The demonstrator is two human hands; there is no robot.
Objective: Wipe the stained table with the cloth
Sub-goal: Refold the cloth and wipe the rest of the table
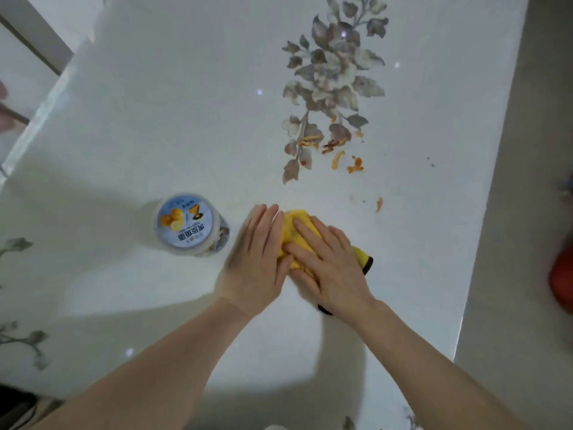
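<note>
1. At the far left, the white glossy table (155,119) has a bevelled edge running diagonally, and faint grey leaf prints show near its lower left side.
2. A round lidded tub (188,225) stands left of centre, its blue label showing yellow fruit and printed characters; it sits just beside the left hand without touching it.
3. The left hand (259,259) lies flat, palm down, fingers straight and close together, pressing the left part of the cloth and partly resting on the table; it does not clutch anything.
4. The yellow cloth (293,226) with dark trim is bunched on the table between and under both hands, near the middle of the view.
5. The right hand (328,268) lies palm down over the cloth, fingers spread a little and extended, pressing rather than gripping; its fingertips overlap the left hand's edge.
6. Beyond the hands, a grey-brown flower print (335,76) decorates the tabletop.
7. Orange stains (338,153) are smeared at the foot of that print, well apart from the cloth; one small streak (379,204) lies nearer, to the cloth's upper right.
8. At the far right, the table edge meets a beige floor, where a blurred red object (561,277) sits.
</note>
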